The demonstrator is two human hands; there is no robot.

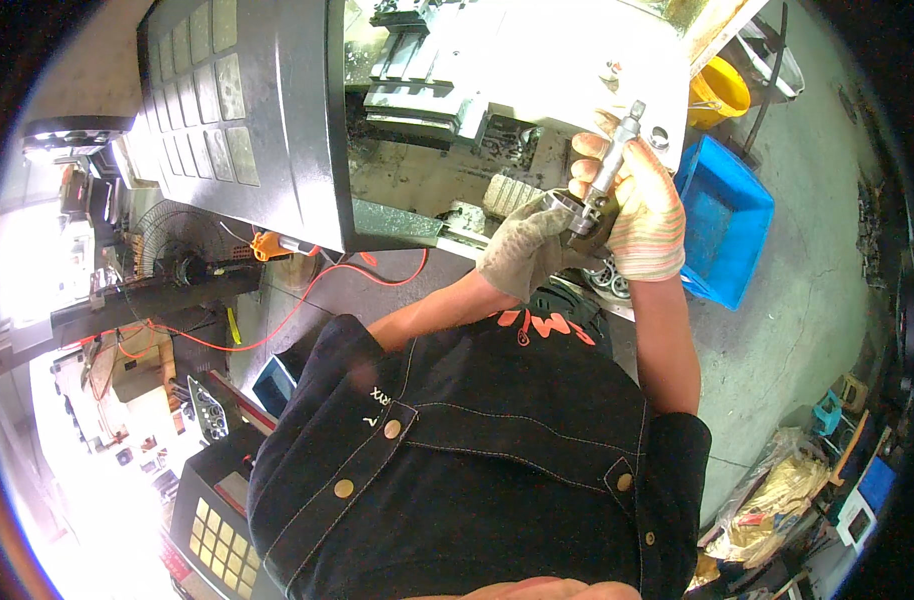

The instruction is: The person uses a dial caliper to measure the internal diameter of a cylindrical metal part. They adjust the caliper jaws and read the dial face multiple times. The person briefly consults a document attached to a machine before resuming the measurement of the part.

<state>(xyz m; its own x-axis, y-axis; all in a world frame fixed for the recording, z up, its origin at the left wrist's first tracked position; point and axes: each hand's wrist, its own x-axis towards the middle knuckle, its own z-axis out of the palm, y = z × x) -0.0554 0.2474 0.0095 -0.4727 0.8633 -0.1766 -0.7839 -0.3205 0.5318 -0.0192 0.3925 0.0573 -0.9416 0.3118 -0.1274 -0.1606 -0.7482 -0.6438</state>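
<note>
In front of my chest, both gloved hands are close together at the edge of the machine. My right hand [645, 215], in a striped pale glove, is closed around what looks like a micrometer [614, 155]. Its grey barrel slants up and to the right, and its dark lower end is partly hidden between the hands. My left hand [522, 245], in a dirty grey glove, grips a small round metal part [565, 203] against the micrometer's lower end. The fingers cover much of this part, so its full shape is unclear.
The machine's dark door panel [287, 120] stands at the left, with a vise [412, 100] inside. A blue bin [732, 225] and a yellow bucket [719, 92] are at the right. An orange hose [307, 295] and a fan [182, 245] lie to the left.
</note>
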